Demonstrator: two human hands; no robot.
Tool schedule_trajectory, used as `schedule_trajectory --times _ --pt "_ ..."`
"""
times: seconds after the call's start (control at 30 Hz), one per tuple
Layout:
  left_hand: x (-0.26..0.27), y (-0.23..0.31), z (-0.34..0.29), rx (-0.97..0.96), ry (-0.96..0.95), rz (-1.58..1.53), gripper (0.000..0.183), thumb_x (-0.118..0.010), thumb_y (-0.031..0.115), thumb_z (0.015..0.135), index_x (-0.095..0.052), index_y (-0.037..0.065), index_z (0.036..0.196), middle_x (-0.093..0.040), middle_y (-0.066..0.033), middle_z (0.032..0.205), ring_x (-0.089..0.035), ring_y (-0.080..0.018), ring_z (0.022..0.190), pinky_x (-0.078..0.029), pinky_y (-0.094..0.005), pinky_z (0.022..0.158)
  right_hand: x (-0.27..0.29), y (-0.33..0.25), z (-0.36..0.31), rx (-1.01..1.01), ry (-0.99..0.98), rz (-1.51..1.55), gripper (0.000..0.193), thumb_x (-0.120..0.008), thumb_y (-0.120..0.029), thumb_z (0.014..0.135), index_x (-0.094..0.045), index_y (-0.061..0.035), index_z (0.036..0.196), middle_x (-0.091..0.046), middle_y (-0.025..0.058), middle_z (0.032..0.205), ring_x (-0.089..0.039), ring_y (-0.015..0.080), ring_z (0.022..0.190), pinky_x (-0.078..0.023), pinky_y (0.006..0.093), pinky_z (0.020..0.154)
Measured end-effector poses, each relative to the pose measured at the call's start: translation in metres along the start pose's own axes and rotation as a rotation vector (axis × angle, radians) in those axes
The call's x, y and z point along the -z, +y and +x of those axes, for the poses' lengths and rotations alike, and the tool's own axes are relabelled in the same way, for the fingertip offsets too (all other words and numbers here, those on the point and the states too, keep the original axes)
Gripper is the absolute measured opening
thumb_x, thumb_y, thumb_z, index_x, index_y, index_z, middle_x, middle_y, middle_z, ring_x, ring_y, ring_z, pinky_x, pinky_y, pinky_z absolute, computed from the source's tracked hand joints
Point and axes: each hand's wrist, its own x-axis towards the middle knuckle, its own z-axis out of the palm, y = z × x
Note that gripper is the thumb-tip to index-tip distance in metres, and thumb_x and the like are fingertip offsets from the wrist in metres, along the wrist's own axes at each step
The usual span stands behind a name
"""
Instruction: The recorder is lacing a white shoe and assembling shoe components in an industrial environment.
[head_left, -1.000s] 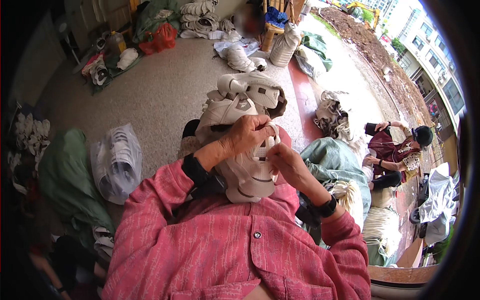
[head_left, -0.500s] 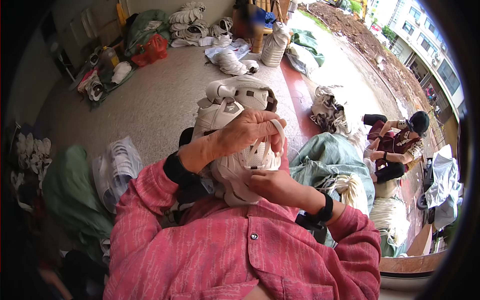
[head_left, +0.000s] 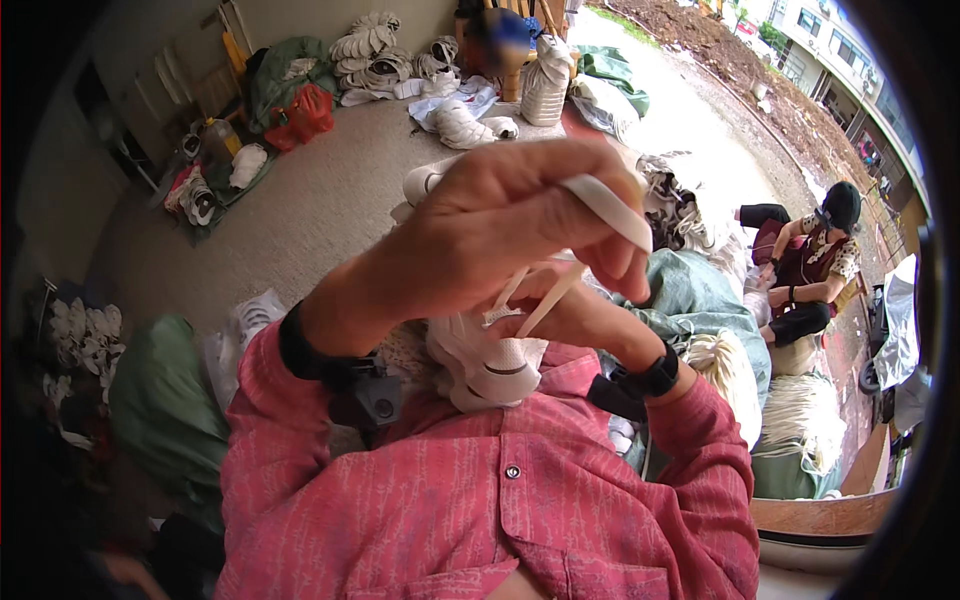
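Observation:
A white lace (head_left: 612, 212) is pinched in my left hand (head_left: 500, 215), which is raised above a white sneaker (head_left: 487, 365) on my lap. From the hand the lace runs down to the sneaker's lacing. My right hand (head_left: 600, 325) is lower, at the lacing, its fingers curled beside the lace strands. What those fingers grip is partly hidden behind the left hand. Part of another white shoe (head_left: 420, 183) shows beyond my left hand, which covers most of it.
A green sack (head_left: 700, 290) and bundles of cream laces (head_left: 800, 430) lie to my right, with a seated person (head_left: 810, 260) beyond. At left are another green sack (head_left: 165, 400) and a bag of white shoe parts (head_left: 250, 320). Shoe uppers (head_left: 375, 60) and a red bag (head_left: 300, 115) lie farther back.
My left hand has risen toward the camera and to the right, drawing the lace up from the sneaker. My right hand has moved up and right to the lacing.

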Motion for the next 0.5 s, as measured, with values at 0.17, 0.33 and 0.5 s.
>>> schedule_trajectory --times 0.17,0.33,0.5 --pt "0.039 0.033 -0.016 -0.191 0.144 0.061 0.031 -0.039 0.031 0.104 -0.053 0.007 0.090 -0.064 -0.0137 0.100 -0.064 -0.0334 0.097 -0.052 -0.0482 0.090 0.016 -0.026 0.017 -0.103 0.276 0.154 0.027 -0.066 -0.016 0.090 -0.063 -0.0055 0.115 -0.051 0.0084 0.103 -0.056 0.0180 0.078 -0.048 0.0330 0.068" --pt "0.058 0.045 -0.033 -0.175 0.271 0.023 0.035 -0.027 0.027 0.106 -0.052 0.007 0.091 -0.063 -0.0132 0.105 -0.061 -0.0308 0.111 -0.048 -0.0492 0.100 0.032 -0.048 -0.009 -0.211 0.537 0.248 0.025 -0.066 -0.016 0.090 -0.063 0.0011 0.108 -0.055 -0.0003 0.064 -0.046 0.0040 0.060 -0.037 0.0222 0.053" --pt "0.040 0.046 -0.014 -0.206 0.118 -0.059 0.030 -0.030 0.027 0.106 -0.050 0.008 0.095 -0.062 -0.0144 0.112 -0.058 -0.0325 0.117 -0.045 -0.0500 0.104 -0.007 -0.043 -0.007 -0.407 0.034 0.022 0.051 -0.069 -0.033 0.088 -0.056 -0.0004 0.125 -0.061 0.0133 0.066 -0.059 0.0238 0.057 -0.045 0.0361 0.055"
